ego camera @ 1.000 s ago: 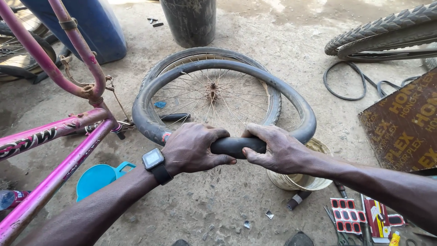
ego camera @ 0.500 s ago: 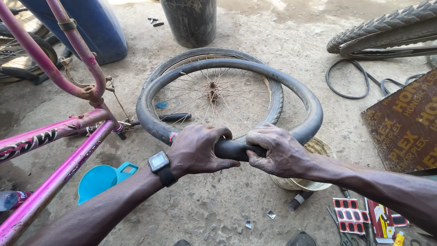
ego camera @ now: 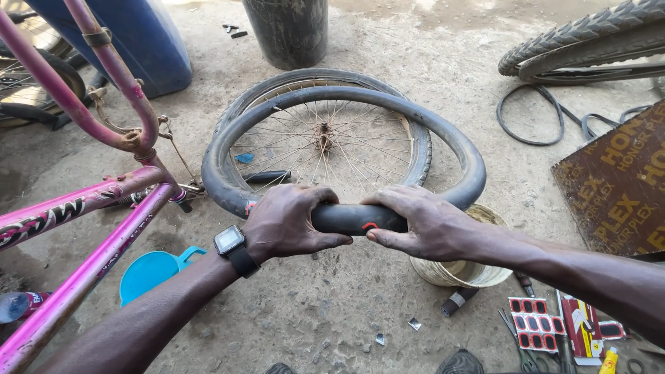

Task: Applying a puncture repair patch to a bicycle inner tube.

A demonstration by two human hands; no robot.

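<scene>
An inflated black inner tube [ego camera: 346,100] forms a loop held above the ground in front of me. My left hand [ego camera: 291,221], with a black watch on the wrist, grips the near part of the tube. My right hand [ego camera: 426,221] clasps the tube just to the right of it, the two hands a short gap apart. Beneath the tube a spoked bicycle wheel with its tyre [ego camera: 325,135] lies flat on the concrete.
A pink bicycle frame [ego camera: 90,201] stands at the left, a blue scoop [ego camera: 149,273] below it. A round tin [ego camera: 464,270] sits under my right wrist. Patch sheets, scissors and a glue tube [ego camera: 554,329] lie bottom right. A brown board [ego camera: 616,183], another tyre [ego camera: 582,38], a black bucket [ego camera: 287,28].
The tube has turned a little in my grip, and both hands have edged slightly to the right along it.
</scene>
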